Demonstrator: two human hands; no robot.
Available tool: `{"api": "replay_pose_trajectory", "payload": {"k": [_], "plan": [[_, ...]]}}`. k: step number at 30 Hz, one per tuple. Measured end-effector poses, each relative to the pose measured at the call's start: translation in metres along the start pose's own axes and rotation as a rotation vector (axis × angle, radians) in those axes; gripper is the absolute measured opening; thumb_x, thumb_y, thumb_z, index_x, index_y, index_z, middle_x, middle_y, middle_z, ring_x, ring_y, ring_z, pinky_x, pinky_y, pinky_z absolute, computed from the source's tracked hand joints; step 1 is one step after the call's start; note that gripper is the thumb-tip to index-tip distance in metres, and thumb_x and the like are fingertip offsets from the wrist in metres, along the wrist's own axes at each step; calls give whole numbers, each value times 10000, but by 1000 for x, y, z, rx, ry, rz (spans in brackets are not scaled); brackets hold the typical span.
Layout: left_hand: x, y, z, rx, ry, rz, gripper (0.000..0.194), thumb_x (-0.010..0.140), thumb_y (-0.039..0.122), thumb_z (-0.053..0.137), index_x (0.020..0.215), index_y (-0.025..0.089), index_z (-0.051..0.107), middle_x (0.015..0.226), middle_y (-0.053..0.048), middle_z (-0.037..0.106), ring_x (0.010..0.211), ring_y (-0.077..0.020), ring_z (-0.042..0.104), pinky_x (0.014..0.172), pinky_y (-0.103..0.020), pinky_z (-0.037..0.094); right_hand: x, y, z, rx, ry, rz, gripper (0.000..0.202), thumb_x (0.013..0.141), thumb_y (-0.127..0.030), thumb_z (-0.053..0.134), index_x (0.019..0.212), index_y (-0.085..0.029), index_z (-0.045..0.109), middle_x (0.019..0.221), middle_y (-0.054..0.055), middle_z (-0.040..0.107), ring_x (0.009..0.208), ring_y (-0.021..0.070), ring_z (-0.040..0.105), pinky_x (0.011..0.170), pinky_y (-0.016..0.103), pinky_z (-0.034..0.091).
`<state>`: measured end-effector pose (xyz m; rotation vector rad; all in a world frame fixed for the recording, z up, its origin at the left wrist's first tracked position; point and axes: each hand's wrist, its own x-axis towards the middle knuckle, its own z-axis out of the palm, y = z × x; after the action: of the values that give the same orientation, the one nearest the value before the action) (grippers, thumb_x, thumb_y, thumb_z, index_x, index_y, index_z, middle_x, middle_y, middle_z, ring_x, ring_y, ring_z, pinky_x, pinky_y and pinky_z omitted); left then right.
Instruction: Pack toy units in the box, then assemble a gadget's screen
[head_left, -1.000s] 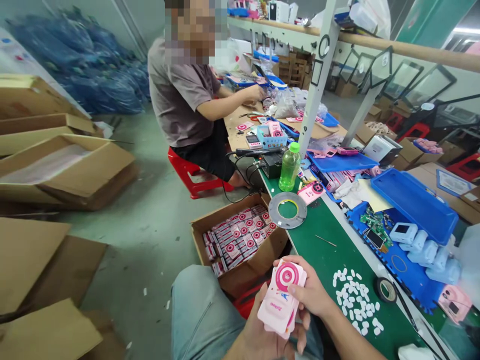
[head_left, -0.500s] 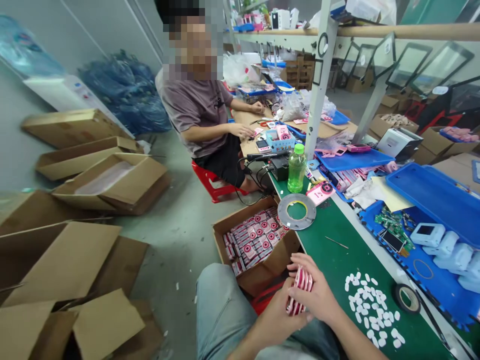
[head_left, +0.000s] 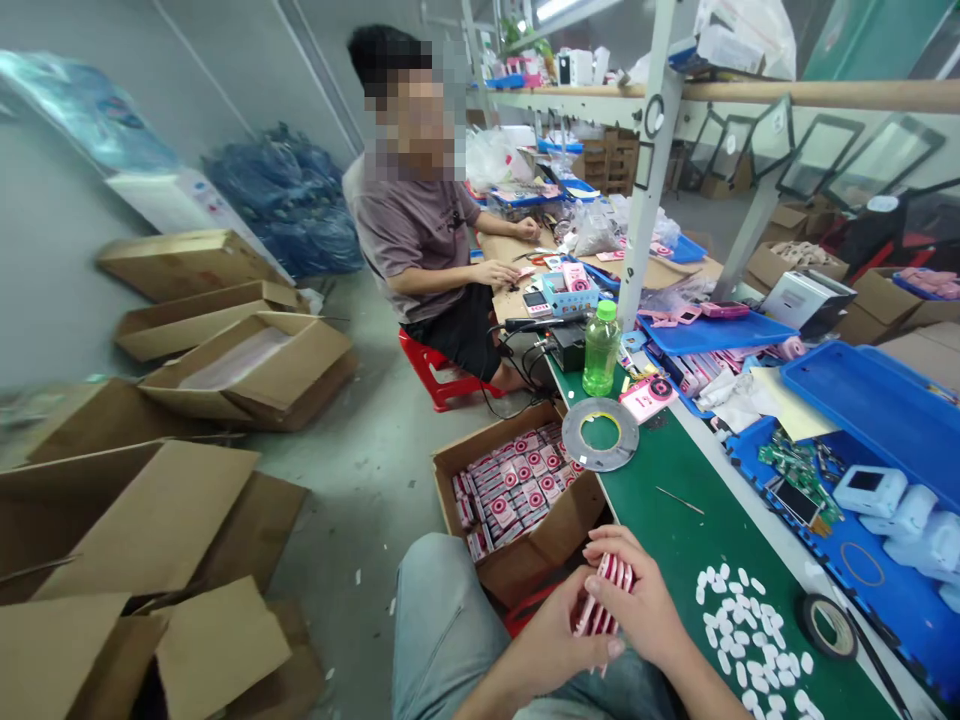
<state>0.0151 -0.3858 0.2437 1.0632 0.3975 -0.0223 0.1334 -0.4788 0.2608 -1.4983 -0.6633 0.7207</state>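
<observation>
Over my lap, a stack of thin pink camera covers is gripped between both hands, its edges facing up. My left hand wraps the stack from the left, fingers partly hidden. On the other side my right hand closes round it, with its thumb across the edges. Just beyond the hands stands an open carton packed with pink cameras. To the right, many small white oval pads lie scattered on the green bench mat.
A tape ring, a green bottle, a pink camera, a thin metal rod and a black tape roll lie along the bench. Blue trays stand right. A co-worker sits ahead; cartons fill the left floor.
The view has shifted a little, so the scene sits lower and further right. Both hands stay on the pink stack, whose lower end now shows a piece sticking out below.
</observation>
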Motion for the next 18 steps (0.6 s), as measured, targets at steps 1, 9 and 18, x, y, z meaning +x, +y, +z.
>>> {"api": "replay_pose_trajectory", "payload": {"k": [1,9,18], "plan": [[0,0,0,-33,2,2,735,563,544,960,1091,163,619,931,0,610,849,-163,536,786,-275,395,0,1,0,-4,-4,3,358,782,-567,805,974,-265,805,1229,133,672,1191,322,633,1049,490,508],[10,-17,-10,-211,67,95,763,501,627,967,985,159,608,948,-43,703,838,-164,614,785,-281,406,4,36,-1,-29,36,-51,385,805,-568,785,1050,-273,812,1306,156,660,1185,346,657,978,469,596],[14,-28,-14,-153,92,109,762,484,566,986,986,196,547,1069,-57,705,970,-215,648,901,-345,446,2,42,0,-44,46,-86,404,821,-526,774,1148,-290,794,1354,158,656,1176,350,680,1018,497,580]]}}
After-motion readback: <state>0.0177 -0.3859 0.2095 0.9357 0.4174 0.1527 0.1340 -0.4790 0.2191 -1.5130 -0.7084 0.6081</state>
